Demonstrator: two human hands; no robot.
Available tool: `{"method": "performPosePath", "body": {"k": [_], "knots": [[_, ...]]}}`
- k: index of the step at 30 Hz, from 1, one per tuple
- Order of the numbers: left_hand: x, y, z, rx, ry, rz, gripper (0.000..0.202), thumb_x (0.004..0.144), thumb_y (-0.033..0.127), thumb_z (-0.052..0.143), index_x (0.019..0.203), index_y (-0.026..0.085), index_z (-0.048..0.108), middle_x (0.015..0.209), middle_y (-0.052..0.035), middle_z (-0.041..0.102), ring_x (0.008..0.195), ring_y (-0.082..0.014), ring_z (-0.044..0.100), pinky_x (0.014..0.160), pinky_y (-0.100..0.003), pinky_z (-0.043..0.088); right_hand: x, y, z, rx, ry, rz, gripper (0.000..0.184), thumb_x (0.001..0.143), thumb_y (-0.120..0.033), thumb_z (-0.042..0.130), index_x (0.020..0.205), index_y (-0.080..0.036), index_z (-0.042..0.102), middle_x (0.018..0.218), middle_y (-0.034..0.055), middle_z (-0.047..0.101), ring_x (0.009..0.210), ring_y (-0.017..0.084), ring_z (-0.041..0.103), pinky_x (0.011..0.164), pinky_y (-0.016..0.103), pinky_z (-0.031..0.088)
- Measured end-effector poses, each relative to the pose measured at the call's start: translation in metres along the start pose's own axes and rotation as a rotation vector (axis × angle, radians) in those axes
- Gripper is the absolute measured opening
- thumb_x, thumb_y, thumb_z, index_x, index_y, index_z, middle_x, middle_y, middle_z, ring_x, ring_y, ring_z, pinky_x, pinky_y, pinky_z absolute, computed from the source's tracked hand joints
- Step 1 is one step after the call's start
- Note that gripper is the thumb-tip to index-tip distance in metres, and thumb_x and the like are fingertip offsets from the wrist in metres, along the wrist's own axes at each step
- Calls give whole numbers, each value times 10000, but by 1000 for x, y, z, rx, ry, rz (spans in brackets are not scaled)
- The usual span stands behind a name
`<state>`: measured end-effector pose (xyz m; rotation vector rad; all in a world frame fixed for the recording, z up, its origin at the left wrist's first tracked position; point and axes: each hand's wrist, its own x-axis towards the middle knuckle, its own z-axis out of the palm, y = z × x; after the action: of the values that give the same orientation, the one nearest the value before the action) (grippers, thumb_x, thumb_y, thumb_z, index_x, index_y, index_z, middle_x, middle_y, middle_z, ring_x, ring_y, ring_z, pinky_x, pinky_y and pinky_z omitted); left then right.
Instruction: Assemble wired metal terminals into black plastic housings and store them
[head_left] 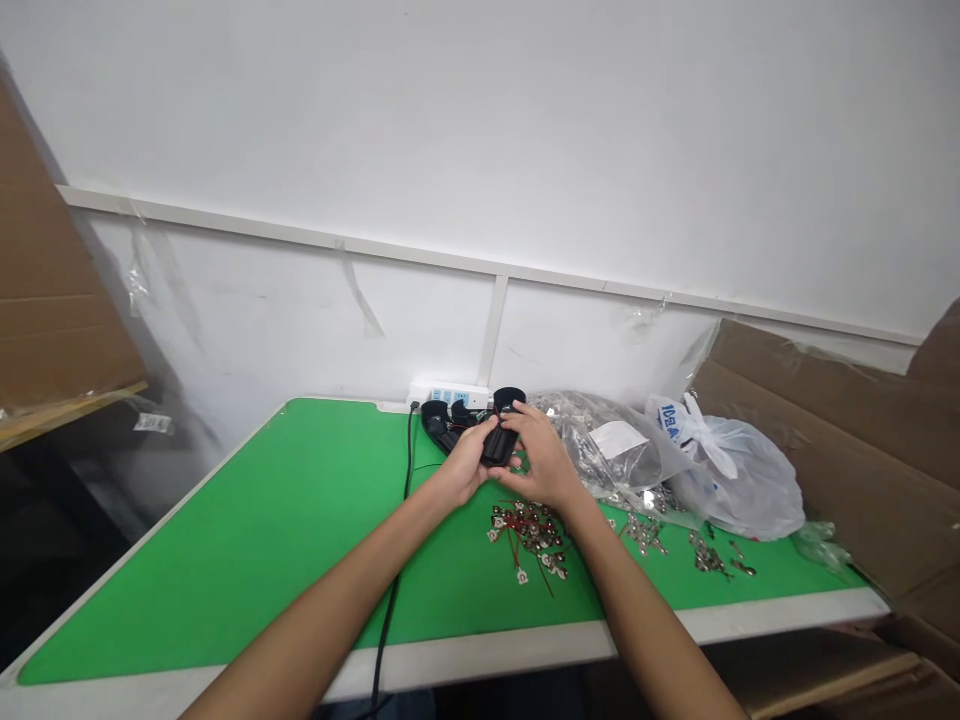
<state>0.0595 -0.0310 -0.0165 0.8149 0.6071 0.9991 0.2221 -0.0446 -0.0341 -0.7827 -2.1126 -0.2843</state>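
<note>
A curved black plastic housing [498, 446] with rounded cups at its ends is held above the far part of the green tabletop. Thin red wire shows inside its open side. My left hand [469, 462] grips the lower middle edge, thumb laid on top. Around the right end, my right hand [541, 455] is closed, its fingertips at the inner side by the cup. Whether those fingertips also pinch a small part cannot be made out. Just below my hands lies a pile of small metal contact pieces [536, 530], several with red wires attached.
A white power strip [450, 395] sits against the wall, and a black cable [397, 570] runs over the front edge. To the right are a clear bag of metal parts [600, 450], a tied white plastic bag [739, 480], loose metal pieces [705, 553] and cardboard [810, 420].
</note>
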Motion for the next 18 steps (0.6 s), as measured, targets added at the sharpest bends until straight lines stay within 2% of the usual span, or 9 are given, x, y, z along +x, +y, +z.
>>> {"method": "performPosePath", "body": {"k": [2,4,7,9,13,15,18], "knots": [[0,-2,0,-10,12,12,207,988,337,594,1051,147,645,836,-96,754,509,-177,670,431,-244,497,0,-2,2,16,30,30,514,904,-481,702,1315,-219,539,1320,157,676,1412,376,507,1126,617,455],[1,-5,-1,-39,37,40,206,956,355,654,1068,186,620,853,-63,751,559,-173,685,518,-275,556,1,-6,5,1,147,88,348,952,-407,635,1245,-231,568,1261,141,691,1350,353,547,1090,595,473],[5,-11,-3,-94,74,124,277,880,404,756,1029,215,617,838,-12,730,665,-160,688,638,-287,586,3,-16,11,-39,337,220,126,983,-334,588,1059,-235,599,1027,100,704,1049,289,647,933,498,529],[8,-15,-5,-118,63,190,329,825,436,810,998,207,649,842,-6,724,758,-168,694,723,-290,587,5,-22,15,-10,350,325,132,995,-353,580,950,-231,593,884,59,661,846,233,627,787,402,527],[14,-23,-6,-125,-34,266,428,774,518,839,985,164,723,970,-60,764,1047,-242,698,977,-346,540,8,-27,19,113,298,479,291,1032,-405,504,809,-227,557,766,15,588,684,181,555,656,325,461],[17,-28,-6,-129,-71,280,446,776,544,825,982,158,739,1035,-76,774,1169,-275,664,1075,-382,494,9,-26,21,150,321,526,295,1034,-413,487,822,-224,566,758,13,593,662,179,542,639,323,444],[20,-33,-5,-131,-64,297,380,797,486,819,988,166,744,1097,-77,774,1278,-286,612,1150,-400,440,9,-22,22,128,367,520,261,1018,-402,496,849,-223,583,802,34,628,729,205,569,681,345,457]]}}
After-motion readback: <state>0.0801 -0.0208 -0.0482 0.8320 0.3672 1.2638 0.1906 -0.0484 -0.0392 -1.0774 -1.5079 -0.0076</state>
